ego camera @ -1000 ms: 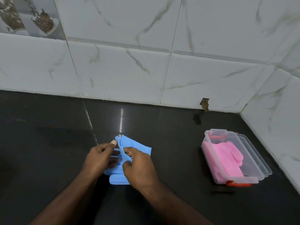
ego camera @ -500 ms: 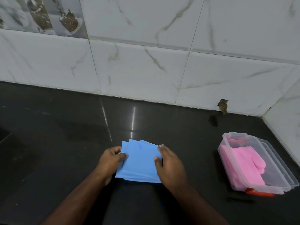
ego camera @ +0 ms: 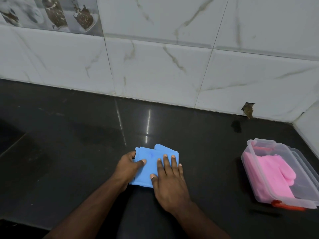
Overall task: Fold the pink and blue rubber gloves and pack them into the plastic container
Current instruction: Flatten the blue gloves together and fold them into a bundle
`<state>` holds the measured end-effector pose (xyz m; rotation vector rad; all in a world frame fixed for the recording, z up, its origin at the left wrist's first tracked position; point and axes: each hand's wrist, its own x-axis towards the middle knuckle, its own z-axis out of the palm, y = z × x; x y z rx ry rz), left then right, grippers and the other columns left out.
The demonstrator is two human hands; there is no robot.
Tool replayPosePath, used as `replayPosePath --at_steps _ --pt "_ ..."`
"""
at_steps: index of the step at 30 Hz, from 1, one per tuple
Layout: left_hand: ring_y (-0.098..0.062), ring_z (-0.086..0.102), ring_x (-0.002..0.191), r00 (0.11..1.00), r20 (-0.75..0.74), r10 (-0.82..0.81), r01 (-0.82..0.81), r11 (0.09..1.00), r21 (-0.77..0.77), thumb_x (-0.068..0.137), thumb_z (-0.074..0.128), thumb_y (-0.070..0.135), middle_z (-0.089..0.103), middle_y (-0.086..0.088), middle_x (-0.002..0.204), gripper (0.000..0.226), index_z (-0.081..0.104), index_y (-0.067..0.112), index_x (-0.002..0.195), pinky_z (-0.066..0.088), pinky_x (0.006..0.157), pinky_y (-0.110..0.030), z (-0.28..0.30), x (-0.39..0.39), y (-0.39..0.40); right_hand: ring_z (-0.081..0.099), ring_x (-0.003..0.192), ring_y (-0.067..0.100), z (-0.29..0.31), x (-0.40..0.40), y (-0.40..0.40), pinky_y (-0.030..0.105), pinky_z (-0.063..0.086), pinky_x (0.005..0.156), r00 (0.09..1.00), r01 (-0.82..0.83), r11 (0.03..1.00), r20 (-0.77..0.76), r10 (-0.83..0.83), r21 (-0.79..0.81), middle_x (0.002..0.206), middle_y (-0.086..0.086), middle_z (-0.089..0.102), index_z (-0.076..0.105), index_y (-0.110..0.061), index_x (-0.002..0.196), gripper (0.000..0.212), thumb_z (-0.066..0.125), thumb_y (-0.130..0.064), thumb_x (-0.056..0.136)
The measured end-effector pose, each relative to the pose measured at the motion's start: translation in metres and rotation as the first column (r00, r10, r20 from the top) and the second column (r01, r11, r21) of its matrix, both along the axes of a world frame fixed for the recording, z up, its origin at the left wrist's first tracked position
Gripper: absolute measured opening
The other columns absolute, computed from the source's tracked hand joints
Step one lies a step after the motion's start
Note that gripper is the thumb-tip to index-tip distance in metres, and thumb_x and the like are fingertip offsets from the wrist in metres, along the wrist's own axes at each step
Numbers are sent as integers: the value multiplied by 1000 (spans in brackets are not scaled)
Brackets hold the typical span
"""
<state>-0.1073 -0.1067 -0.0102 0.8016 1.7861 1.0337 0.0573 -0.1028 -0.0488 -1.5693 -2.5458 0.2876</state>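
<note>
The folded blue rubber gloves [ego camera: 150, 163] lie as a flat stack on the black counter, in the middle of the view. My left hand [ego camera: 128, 167] grips the stack's left edge, thumb on top and fingers curled round the side. My right hand [ego camera: 170, 181] lies flat on the right half, its straight fingers pressing the stack down. Far to the right stands the clear plastic container [ego camera: 262, 152] without a lid on it. The folded pink gloves [ego camera: 274, 171] lie inside it.
The black counter [ego camera: 69, 152] runs left and back to a white marble-tile wall [ego camera: 155, 66]. A side wall [ego camera: 309, 121] closes the right corner just behind the container. A chipped hole [ego camera: 248, 109] marks the wall's base. A red clip [ego camera: 286, 207] shows at the container's near end.
The blue gloves went from loose in both hands to a folded stack on the counter. My right hand has moved on top and flattened; my left thumb now lies on the stack.
</note>
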Motion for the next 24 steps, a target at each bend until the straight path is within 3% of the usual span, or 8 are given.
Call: replayPosePath --at_steps 3,6,12,20,22,24 --pt "-22 73 88 1000 7 18 -18 1000 -6 96 64 13 76 -3 95 10 69 21 98 62 80 -42 1 2 0 -3 151 25 6 2 -1 46 -5 120 998 -46 999 -31 46 -4 164 3 14 29 -19 153 80 -6 -59 92" --pt "-24 74 88 999 25 44 -43 999 -29 97 60 13 77 -4 94 12 72 18 98 62 82 -46 0 2 0 -17 150 19 17 5 2 46 -10 120 998 -53 997 -46 50 -64 165 -4 -3 15 -27 156 72 -2 -59 94" --pt "-28 74 87 992 92 90 -83 994 -77 102 52 19 77 -7 94 20 72 16 97 61 83 -47 0 1 0 -14 150 21 19 10 15 47 -1 121 999 31 996 -42 -35 -88 165 -2 -7 12 -28 156 82 -8 -57 82" --pt "-32 74 94 980 186 72 -59 996 -73 104 50 22 78 -10 98 25 73 13 102 58 90 -55 3 -4 2 -15 150 30 11 1 11 53 0 120 998 34 996 55 -30 -77 165 4 -9 4 -27 156 76 -7 -56 86" --pt "-31 74 94 987 158 24 -20 1000 -21 102 52 24 78 -8 98 24 74 14 101 58 91 -55 5 -6 4 -14 150 31 11 1 12 55 1 120 996 47 996 77 -41 -76 165 4 -8 4 -27 156 77 -8 -56 86" --pt "-26 72 98 999 -34 6 -4 998 57 98 59 22 76 -6 105 16 72 18 105 57 93 -50 9 -8 5 -13 150 31 8 0 11 57 1 119 994 54 996 101 -46 -75 165 4 -7 5 -27 156 76 -7 -55 87"
